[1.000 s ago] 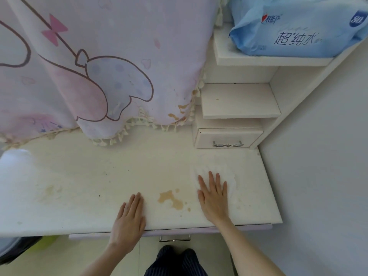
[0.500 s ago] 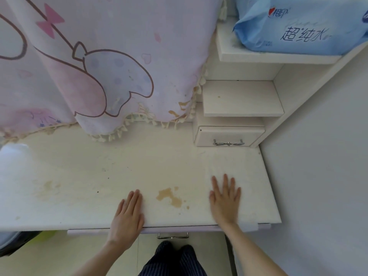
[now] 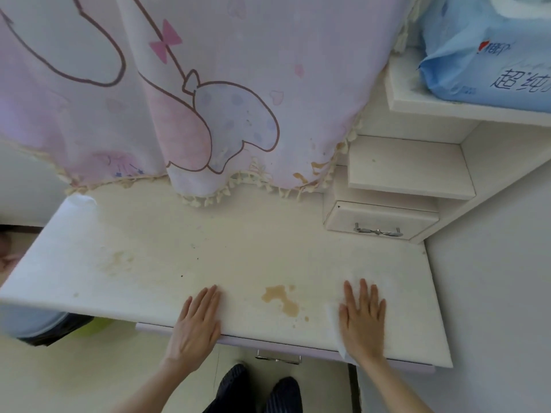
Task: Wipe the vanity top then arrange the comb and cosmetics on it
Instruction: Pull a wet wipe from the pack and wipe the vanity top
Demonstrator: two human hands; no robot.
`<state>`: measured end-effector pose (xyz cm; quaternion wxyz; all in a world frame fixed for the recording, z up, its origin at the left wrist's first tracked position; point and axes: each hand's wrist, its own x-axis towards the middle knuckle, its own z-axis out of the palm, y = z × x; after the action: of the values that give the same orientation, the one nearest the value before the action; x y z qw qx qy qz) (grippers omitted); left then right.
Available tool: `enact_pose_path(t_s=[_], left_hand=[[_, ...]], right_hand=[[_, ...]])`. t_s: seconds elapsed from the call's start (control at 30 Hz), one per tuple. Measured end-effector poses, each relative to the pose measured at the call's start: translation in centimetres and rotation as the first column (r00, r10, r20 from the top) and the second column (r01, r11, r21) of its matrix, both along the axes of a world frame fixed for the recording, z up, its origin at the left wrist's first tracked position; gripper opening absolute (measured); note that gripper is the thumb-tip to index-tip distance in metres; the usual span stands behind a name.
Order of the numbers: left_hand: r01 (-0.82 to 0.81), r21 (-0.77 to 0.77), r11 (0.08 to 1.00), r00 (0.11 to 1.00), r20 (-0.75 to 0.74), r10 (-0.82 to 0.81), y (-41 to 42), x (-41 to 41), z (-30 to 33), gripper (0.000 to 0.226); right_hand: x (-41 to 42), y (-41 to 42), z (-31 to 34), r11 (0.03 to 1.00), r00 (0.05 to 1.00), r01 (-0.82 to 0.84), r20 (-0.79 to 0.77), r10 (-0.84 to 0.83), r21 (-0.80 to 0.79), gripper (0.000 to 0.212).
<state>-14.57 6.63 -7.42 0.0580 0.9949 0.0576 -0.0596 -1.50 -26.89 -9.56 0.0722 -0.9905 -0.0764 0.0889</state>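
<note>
Two hands lie flat on the matte cream bench [image 3: 238, 248]: right hand [image 3: 362, 318], fingers straight, presses one thin white wipe [image 3: 334, 318] beside one brown stain [image 3: 281, 299]; left hand [image 3: 196, 323] holds nothing.

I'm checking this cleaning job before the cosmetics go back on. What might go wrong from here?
1. The right hand presses the white wipe beside the brown stain, not on it; the stain may be missed.
2. The fainter yellowish stain lies far to the left and may be skipped.
3. The wipe overhangs the vanity top front edge and might slip off.
</note>
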Motion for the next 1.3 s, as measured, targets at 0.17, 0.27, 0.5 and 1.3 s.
enact_pose_path(t_s=[0.17,0.27,0.5,1.3], left_hand=[[-0.016,-0.013,1.0,0.999,-0.052,0.015,5.2,-1.7,-0.4,0.062],[0.089,-0.041,0.995,0.993,-0.073,-0.092,7.5,-1.7,-0.2,0.06],[0.251,-0.1,0.963,0.966,-0.03,-0.256,9.8,-0.8,-0.5,0.06],[0.296,-0.144,0.944,0.955,0.004,-0.298,13.0,2.4,-1.5,0.058]], right_hand=[[-3.5,8.7,0.0,0.998,0.999,0.024,0.021,-0.025,0.054,0.058],[-4.2,14.7,0.2,0.995,0.997,0.074,0.007,-0.075,0.072,0.063],[-2.7,22.8,0.4,0.998,0.999,0.048,0.02,-0.049,0.048,0.06],[-2.6,21.8,0.1,0.982,0.987,-0.16,0.005,0.161,-0.1,0.052]])
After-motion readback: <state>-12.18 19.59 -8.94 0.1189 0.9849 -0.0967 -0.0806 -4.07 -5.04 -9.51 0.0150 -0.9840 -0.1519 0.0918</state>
